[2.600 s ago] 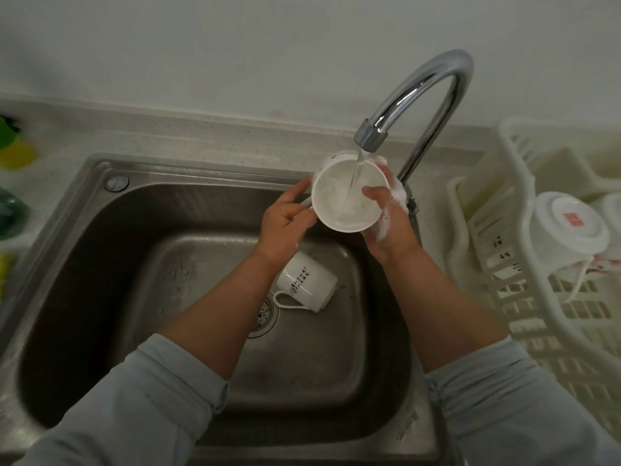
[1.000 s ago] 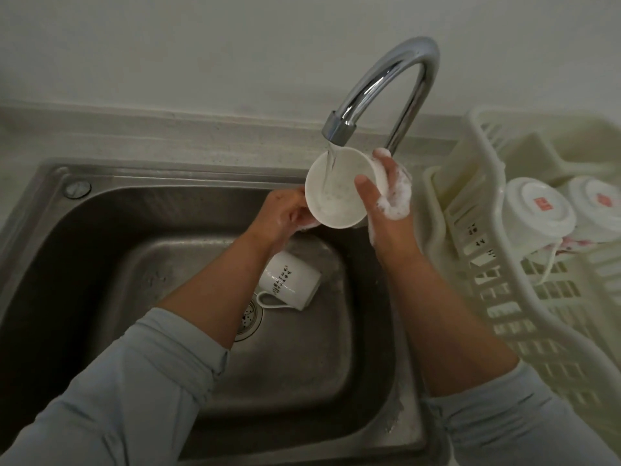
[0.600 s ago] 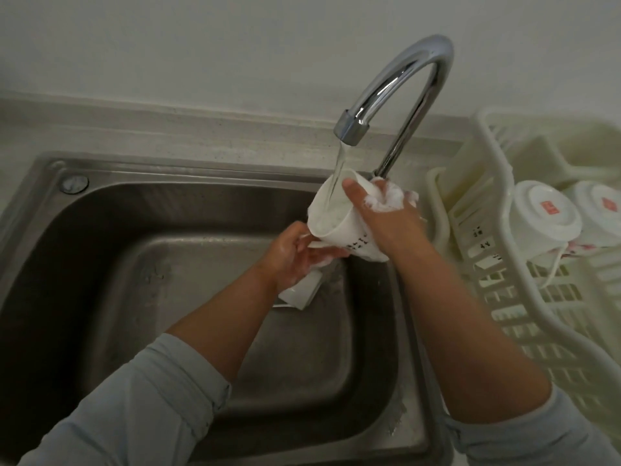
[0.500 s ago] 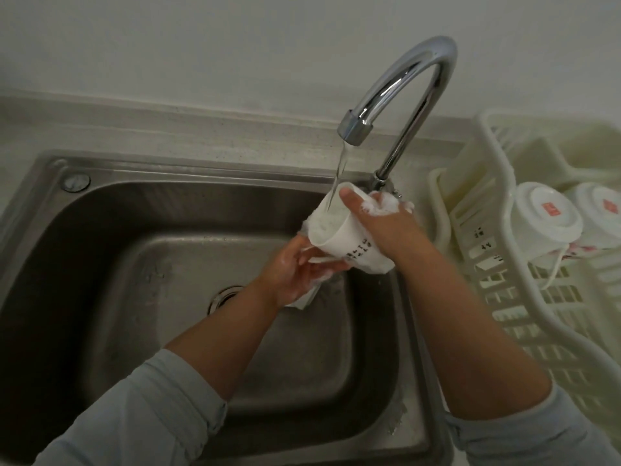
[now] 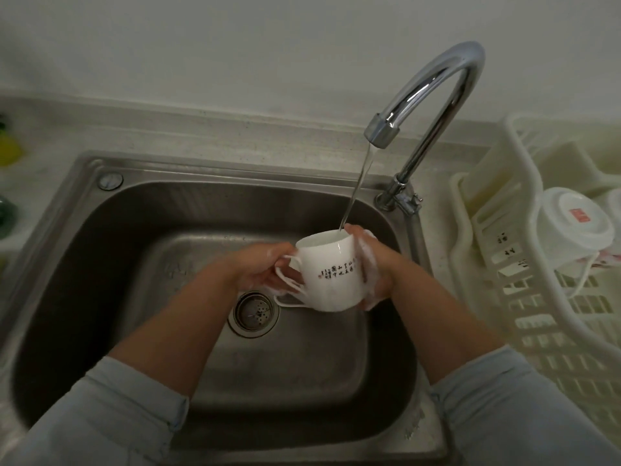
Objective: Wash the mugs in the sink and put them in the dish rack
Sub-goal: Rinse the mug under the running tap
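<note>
While my left hand (image 5: 258, 270) pinches the handle, the white mug (image 5: 331, 274) sits at frame centre, over the steel sink (image 5: 369, 348), filling with water; my right hand (image 5: 378, 267) curls around its side, and the foam may let it slip.

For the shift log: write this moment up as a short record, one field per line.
held item: white ceramic mug with black writing, mouth up, over the basin
left hand: grips the mug at its handle
right hand: soapy, wraps the mug's right side
water: running from the chrome gooseneck tap into the mug
basin: stainless steel sink, round drain strainer uncovered
rack: cream plastic dish rack to the right, upturned white mug with a red mark in it
</note>
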Demonstrator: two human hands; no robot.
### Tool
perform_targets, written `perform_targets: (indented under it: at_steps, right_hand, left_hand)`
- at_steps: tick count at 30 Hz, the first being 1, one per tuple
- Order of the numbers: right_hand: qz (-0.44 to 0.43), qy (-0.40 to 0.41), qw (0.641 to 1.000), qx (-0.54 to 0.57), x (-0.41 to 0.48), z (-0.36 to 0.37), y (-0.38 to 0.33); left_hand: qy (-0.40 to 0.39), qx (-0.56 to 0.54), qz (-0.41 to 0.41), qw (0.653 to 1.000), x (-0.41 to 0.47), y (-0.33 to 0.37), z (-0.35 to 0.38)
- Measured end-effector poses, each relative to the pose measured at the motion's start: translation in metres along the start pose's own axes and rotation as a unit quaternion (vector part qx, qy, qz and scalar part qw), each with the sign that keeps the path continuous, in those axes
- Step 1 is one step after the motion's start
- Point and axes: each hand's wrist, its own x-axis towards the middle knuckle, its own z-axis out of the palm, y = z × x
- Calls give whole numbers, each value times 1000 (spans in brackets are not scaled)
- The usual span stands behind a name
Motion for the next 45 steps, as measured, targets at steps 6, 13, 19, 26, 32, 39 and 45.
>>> perform_targets:
  at_steps: [6, 13, 19, 26, 32, 39, 45]
  right_hand:
    - [41, -160, 960, 227, 35, 28, 12]
    - [-22, -182, 947, 262, 46, 38, 0]
    - [-112, -92, 958, 245, 45, 44, -16]
    - [-242, -32, 941, 234, 33, 25, -19]
    - [-341, 30, 939, 30, 39, 3, -9]
    - [-420, 106, 896, -103, 47, -6, 11]
    - [-453, 143, 852, -219, 41, -9, 27]
  left_hand:
    - [105, 209, -1, 972, -15, 39, -12]
    - [210, 392, 81, 892, -22, 60, 3]
    - [265, 411, 207, 847, -20, 60, 0]
    - [259, 350, 408, 802, -6, 24, -4]
    - [222, 466, 568, 640, -4, 15, 3]
    - [134, 582, 576, 557, -5, 11, 6]
    - [107, 602, 621, 491, -2, 6, 1]
